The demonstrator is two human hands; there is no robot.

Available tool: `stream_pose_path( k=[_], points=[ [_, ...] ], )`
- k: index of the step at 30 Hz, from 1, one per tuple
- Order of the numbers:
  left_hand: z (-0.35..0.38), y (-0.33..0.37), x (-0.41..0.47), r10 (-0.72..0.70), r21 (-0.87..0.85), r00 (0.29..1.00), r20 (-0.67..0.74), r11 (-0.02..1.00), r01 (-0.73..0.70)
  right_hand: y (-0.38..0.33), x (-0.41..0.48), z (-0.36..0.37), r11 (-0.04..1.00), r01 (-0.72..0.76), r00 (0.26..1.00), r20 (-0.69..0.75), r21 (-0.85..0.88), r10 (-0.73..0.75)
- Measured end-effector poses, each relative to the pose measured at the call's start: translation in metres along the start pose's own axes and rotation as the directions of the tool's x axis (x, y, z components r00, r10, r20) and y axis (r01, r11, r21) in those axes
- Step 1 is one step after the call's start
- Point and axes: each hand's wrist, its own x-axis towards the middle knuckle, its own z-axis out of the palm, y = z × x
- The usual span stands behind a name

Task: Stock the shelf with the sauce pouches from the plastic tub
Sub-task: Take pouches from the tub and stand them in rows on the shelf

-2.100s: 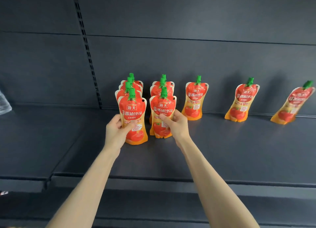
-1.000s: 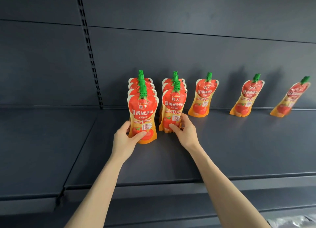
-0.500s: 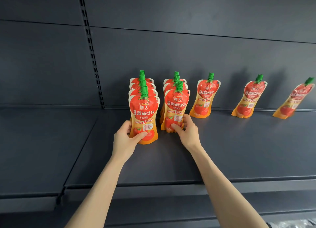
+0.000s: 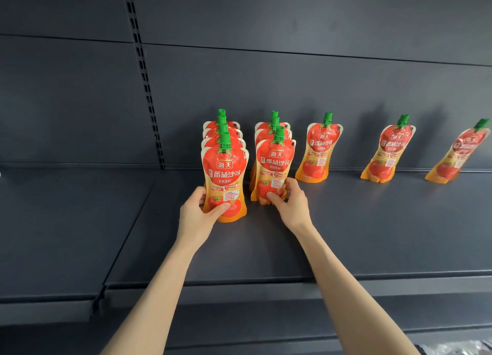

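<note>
The left hand (image 4: 197, 214) grips the left front pouch (image 4: 225, 173), heading a row of four on the shelf (image 4: 372, 227). Just beside it, the right hand (image 4: 292, 204) pinches the right front pouch (image 4: 274, 165) of a shorter row. Three single pouches (image 4: 387, 152) lean farther right.

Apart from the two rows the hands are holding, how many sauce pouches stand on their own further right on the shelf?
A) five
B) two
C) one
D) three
D: beyond the right-hand row, a first single pouch, a second single pouch and a third single pouch each stand alone, spaced apart along the back of the shelf.
</note>
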Motion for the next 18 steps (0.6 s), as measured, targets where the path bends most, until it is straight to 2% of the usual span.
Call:
stream_pose_path(
  k=[18],
  points=[
    [-0.0011, -0.0022, -0.0002, -0.018, -0.024, 1.0, 0.015, 1.0, 0.018, 0.002, -0.0013, -0.0039, 1.0, 0.006, 0.999, 0.051, -0.008, -0.006]
  ],
)
